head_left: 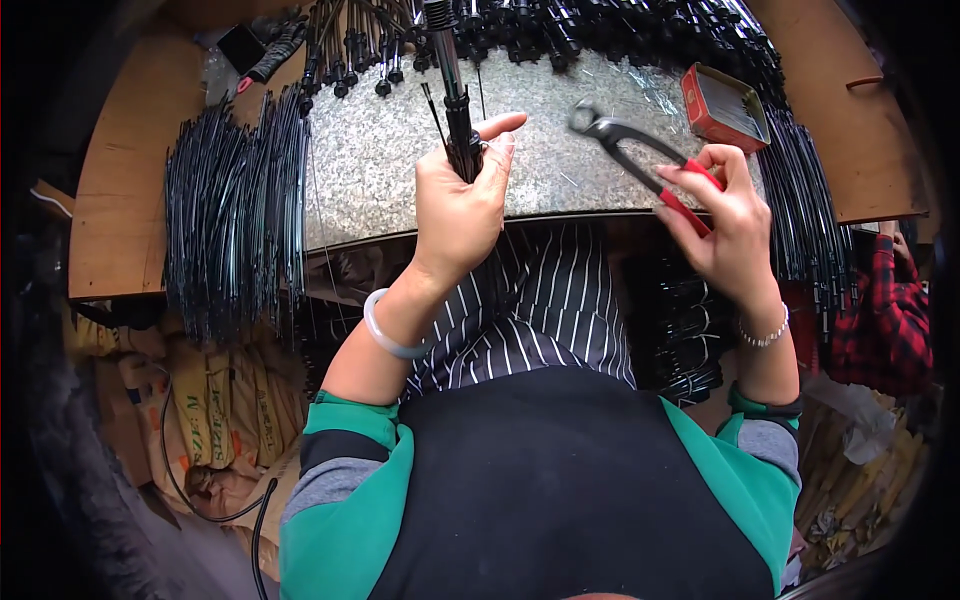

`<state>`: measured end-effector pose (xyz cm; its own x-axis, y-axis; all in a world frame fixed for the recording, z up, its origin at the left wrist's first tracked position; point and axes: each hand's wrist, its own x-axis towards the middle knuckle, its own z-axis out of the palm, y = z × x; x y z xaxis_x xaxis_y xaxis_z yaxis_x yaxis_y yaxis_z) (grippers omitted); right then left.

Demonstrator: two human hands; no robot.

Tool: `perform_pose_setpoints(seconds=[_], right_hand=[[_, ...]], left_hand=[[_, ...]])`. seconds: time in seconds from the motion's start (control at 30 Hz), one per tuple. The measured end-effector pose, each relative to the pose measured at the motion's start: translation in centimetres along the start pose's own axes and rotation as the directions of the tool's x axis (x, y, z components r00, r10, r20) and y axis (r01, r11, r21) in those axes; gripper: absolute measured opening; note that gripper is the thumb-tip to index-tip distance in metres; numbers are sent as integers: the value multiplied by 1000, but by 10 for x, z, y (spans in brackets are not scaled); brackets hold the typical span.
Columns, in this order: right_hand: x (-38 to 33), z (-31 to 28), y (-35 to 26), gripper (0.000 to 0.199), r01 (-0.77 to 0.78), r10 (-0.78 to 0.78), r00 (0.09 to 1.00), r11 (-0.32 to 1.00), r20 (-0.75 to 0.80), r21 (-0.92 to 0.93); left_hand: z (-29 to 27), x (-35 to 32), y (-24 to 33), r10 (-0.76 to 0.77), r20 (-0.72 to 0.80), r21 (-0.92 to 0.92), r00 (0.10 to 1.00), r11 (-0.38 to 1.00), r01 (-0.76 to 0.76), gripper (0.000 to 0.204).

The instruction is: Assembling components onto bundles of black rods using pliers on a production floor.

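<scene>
My left hand (462,195) is closed around a black rod assembly (452,85) with thin wires, held upright over the metal-covered bench (380,170). My right hand (725,215) grips red-handled pincers (625,150). Their metal jaws point up and left, a little to the right of the rod and apart from it. A pale bangle sits on my left wrist and a bead bracelet on my right.
Bundles of thin black wire ribs (235,215) hang over the bench's left edge, and more (800,200) hang at the right. Black rods (560,30) line the back. A red tin (725,105) stands at the right. Another person's plaid sleeve (890,310) shows at far right. Sacks (215,410) lie below left.
</scene>
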<state>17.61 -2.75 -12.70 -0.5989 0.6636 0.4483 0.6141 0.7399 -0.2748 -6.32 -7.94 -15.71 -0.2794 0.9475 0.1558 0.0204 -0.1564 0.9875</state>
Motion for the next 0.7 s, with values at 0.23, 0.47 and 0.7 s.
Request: perform_pose_setpoints(seconds=[0.23, 0.47, 0.7], right_hand=[[14, -13, -42, 33, 234, -246, 969, 904, 12, -358], [9, -8, -45, 24, 300, -306, 951, 866, 53, -400], [-8, -2, -28, 27, -861, -148, 506, -20, 850, 509]], left_hand=[[-5, 10, -15, 0, 20, 13, 1000, 1000, 0, 24], [-6, 5, -15, 3, 52, 3, 999, 1000, -3, 24], [3, -2, -10, 104, 92, -135, 990, 987, -91, 25]])
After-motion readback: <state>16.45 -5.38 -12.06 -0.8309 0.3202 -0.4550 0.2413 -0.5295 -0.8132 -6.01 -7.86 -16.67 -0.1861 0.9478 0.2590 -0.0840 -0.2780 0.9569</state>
